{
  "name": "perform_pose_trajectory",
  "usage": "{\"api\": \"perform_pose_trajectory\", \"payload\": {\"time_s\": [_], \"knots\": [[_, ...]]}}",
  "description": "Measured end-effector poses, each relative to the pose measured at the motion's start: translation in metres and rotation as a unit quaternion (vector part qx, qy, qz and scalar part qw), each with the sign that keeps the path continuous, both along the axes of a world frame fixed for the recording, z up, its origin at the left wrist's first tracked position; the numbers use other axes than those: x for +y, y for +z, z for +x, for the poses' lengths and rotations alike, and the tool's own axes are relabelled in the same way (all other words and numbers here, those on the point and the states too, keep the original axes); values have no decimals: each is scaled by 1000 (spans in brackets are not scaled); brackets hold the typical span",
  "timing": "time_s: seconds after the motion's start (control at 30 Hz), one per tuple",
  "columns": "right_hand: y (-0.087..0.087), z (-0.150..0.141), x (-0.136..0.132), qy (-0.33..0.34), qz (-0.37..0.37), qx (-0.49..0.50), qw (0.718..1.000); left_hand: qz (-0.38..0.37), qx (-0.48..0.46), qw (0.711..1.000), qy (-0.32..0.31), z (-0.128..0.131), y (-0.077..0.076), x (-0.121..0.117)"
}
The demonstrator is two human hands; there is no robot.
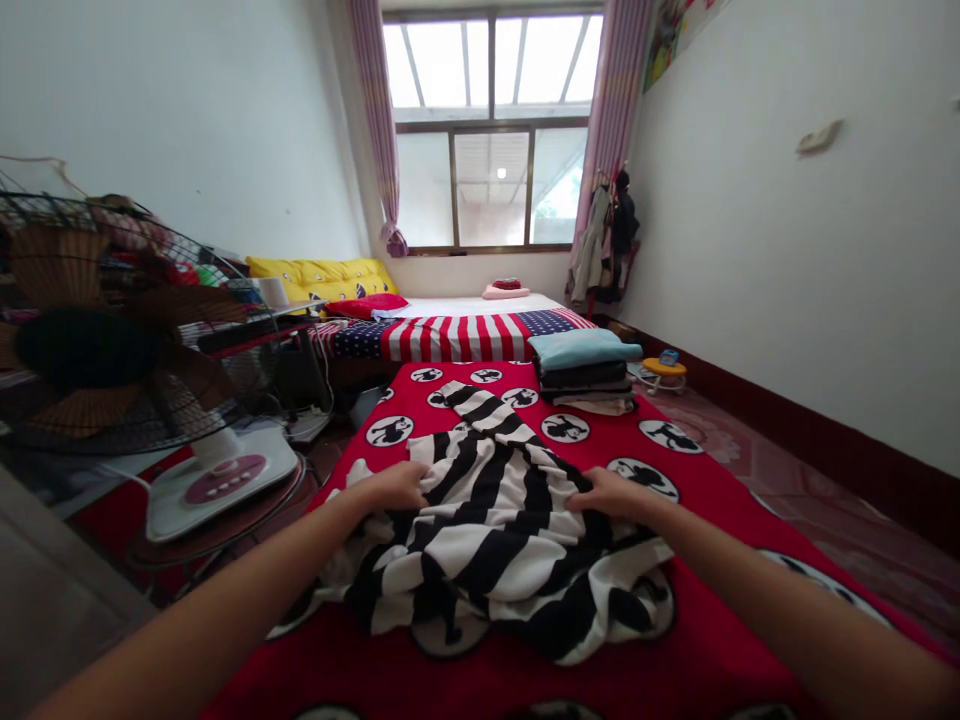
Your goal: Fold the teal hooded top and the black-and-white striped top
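A black-and-white striped garment point(495, 500) lies rumpled on a red cover point(720, 590) printed with black-and-white round motifs. My left hand point(401, 487) grips its left side, fingers closed on the cloth. Across from it, my right hand point(611, 493) pinches the fabric at the right side. One striped sleeve-like part stretches away toward the far end, while the near hem spreads in loose folds. Exactly what kind of garment it is, I cannot tell. Just past it on the right stands a stack of folded clothes point(585, 365), light blue on top and darker below.
A standing fan point(90, 340) with a white base is close on the left. Beyond the red cover is a bed point(457, 338) with a flag-patterned cloth. A yellow stool point(664, 369) stands right of the clothes stack, near the wall. Clothes point(604, 235) hang in the far right corner.
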State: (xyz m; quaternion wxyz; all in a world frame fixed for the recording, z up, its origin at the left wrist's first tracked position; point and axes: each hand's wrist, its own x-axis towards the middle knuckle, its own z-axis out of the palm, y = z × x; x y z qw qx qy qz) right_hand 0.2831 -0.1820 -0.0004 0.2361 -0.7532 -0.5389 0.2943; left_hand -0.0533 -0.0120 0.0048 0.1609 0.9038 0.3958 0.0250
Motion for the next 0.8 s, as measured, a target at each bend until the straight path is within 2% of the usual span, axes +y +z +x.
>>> {"api": "perform_pose_trajectory", "payload": {"time_s": [0.03,0.1,0.13,0.2,0.27,0.3,0.37,0.43,0.53,0.6,0.67,0.7,0.8], "knots": [[18,2,6,5,-25,-6,1000,-8,8,1000,-11,-4,15,2],[60,7,26,-5,6,-28,1000,12,-16,1000,-5,-8,50,13],[81,10,38,-22,57,-34,998,51,-52,997,17,-8,67,21],[116,13,65,-67,226,-56,970,173,-158,967,99,-4,95,37],[133,10,85,-90,322,-75,939,250,-222,929,156,3,107,48],[132,5,91,-94,355,-85,926,268,-240,918,165,7,105,51],[112,-14,89,-75,398,-102,908,285,-266,909,150,10,87,50],[72,-42,71,0,405,-105,908,267,-263,921,107,9,55,43],[4,-93,25,162,323,-72,930,213,-242,945,60,-2,2,26],[-31,-127,-6,252,270,-66,927,183,-235,954,43,-11,-25,16],[-51,-157,-26,314,237,-91,915,164,-229,959,31,-18,-41,10],[-58,-170,-30,320,229,-108,913,159,-225,961,25,-21,-45,9],[-65,-196,-24,270,225,-168,921,160,-204,966,21,-22,-51,10]]}}
